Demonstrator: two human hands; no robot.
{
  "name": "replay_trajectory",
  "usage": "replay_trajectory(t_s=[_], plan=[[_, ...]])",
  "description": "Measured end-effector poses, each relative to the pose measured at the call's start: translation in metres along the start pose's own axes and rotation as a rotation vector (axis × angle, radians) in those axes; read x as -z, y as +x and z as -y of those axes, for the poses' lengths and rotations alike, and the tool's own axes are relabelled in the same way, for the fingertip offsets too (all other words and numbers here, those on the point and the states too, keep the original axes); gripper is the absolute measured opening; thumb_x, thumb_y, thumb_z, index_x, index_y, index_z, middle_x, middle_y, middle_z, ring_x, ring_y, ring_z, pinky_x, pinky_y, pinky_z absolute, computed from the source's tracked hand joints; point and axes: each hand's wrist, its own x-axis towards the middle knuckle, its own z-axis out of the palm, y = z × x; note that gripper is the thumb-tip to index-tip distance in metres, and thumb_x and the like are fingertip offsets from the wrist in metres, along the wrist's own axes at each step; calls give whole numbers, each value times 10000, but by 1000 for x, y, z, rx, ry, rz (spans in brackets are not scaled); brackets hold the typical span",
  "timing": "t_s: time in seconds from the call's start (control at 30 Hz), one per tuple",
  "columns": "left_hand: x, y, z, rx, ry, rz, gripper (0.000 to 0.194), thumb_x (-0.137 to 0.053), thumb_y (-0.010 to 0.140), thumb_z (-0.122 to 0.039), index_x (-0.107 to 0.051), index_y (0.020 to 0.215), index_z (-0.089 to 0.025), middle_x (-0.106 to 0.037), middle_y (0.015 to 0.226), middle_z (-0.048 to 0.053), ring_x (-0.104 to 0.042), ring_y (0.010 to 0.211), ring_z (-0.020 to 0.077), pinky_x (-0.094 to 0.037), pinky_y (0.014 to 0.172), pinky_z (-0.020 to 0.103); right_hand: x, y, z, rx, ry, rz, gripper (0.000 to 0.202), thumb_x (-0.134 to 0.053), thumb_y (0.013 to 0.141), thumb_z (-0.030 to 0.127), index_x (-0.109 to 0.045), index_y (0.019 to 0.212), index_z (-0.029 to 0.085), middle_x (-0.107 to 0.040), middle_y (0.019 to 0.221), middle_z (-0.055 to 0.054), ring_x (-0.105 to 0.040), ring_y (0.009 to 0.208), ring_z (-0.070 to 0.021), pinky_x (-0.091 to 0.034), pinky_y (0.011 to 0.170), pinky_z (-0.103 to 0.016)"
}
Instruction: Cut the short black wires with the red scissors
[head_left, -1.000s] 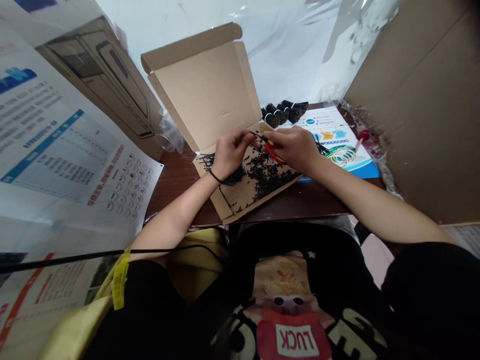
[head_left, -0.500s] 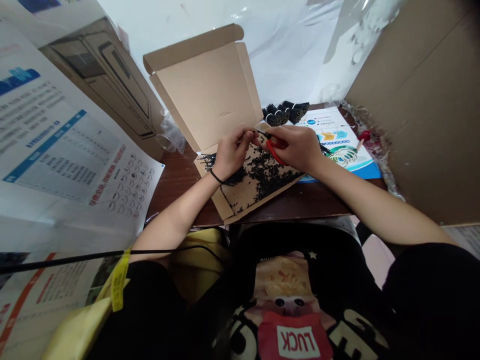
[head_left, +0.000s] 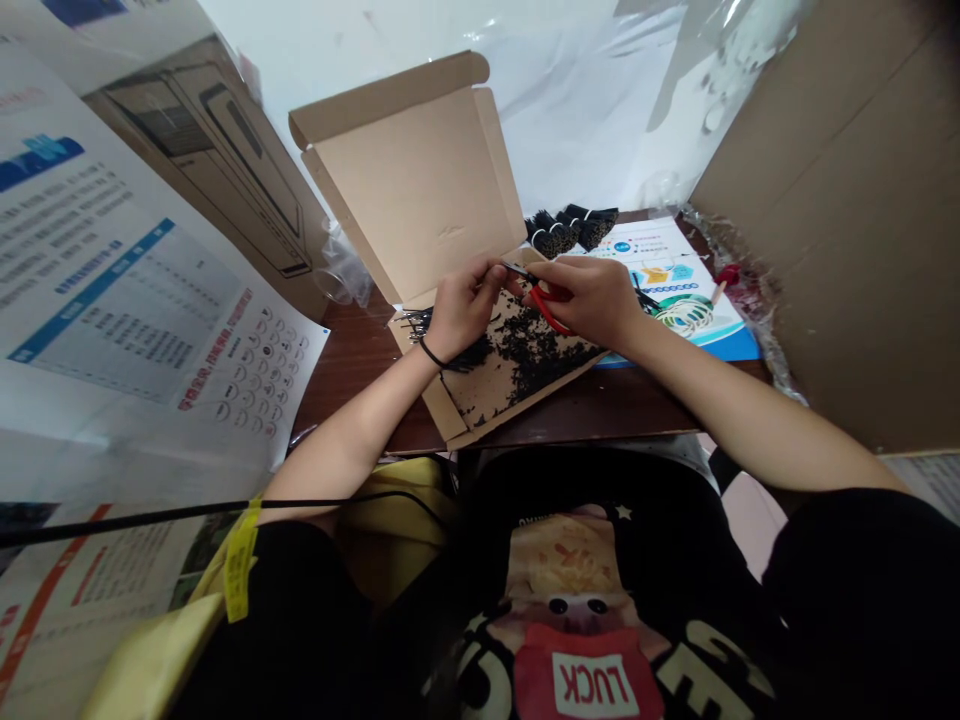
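Red-handled scissors (head_left: pixel 553 308) are gripped in my right hand (head_left: pixel 600 292), their blades pointing left toward my other fingertips. My left hand (head_left: pixel 466 308) is closed in a pinch at the blade tips; whatever small piece it holds is too small to make out. Both hands are over an open cardboard box (head_left: pixel 480 408) with its lid raised behind. Many short black bits (head_left: pixel 544 350) lie scattered across the box's floor. Beneath and beside my left wrist lies a pile of black strands (head_left: pixel 471 355) with light ends.
Black bundles tied with white bands (head_left: pixel 574 228) lie behind the box. To the right, rubber bands (head_left: pixel 686 315) rest on a printed sheet (head_left: pixel 724 335). Large cardboard (head_left: pixel 840 230) stands at the right; a printed poster (head_left: pixel 135 290) hangs at the left. A black cable (head_left: pixel 187 512) crosses my left arm.
The scissors and my right hand have shifted very slightly, with the blades now closer to my left fingertips. My left hand stays nearly in place.
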Motion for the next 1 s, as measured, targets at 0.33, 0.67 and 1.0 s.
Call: replay_trajectory(t_s=[0.33,0.67,1.0], plan=[[-3,-1,5,-7,-63,21,420,-396,937,-483,-634,815,-159,-703,749,34,-605,644,86,-461,635,217,1,1,-1,-26,-50,28,284,-482,869,399,-698,964,241,-663,736,-21,-560,657,-130,-311,562,-266],[-2,1,5,2,-133,31,356,-463,912,-470,-609,850,-151,-703,764,46,-645,701,90,-485,645,212,3,1,1,-70,-15,-5,341,-507,839,475,-681,959,207,-653,720,-33,-543,632,-140,-305,568,-269],[-3,1,10,36,-170,20,292,-517,893,-442,-578,877,-156,-699,789,37,-659,741,100,-478,628,213,1,0,2,-44,24,14,342,-526,820,476,-688,977,220,-649,723,-21,-545,648,-139,-330,595,-275]])
